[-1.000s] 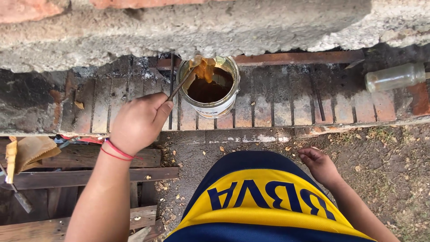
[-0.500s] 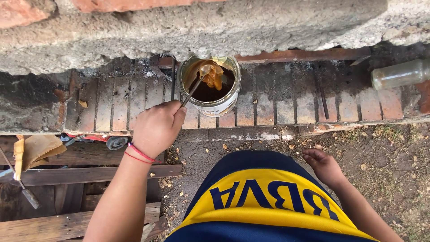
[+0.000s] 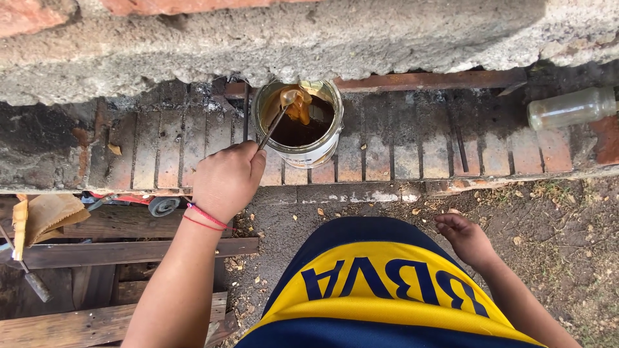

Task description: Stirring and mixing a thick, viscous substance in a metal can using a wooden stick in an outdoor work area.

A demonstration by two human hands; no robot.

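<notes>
An open metal can [image 3: 300, 124] with dark brown liquid stands on a low brick ledge [image 3: 412, 151] under a rough concrete wall. My left hand [image 3: 227, 179], a red cord on its wrist, grips a thin stick [image 3: 273, 126] whose tip is lifted out of the can with a thick amber blob hanging from it. My right hand [image 3: 465, 238] hangs low beside my blue and yellow shirt, fingers loosely curled, holding nothing.
An empty glass bottle [image 3: 570, 107] lies on the ledge at the right. Wooden planks [image 3: 129, 248], a small wheel [image 3: 163, 206], a folded brown paper [image 3: 48, 214] and a tool handle [image 3: 29, 274] are at the lower left. Dirt ground with dry leaves lies below.
My left hand has moved right and toward the can, and the stick's tip with the amber blob has shifted slightly within the can's mouth. The right hand stayed put.
</notes>
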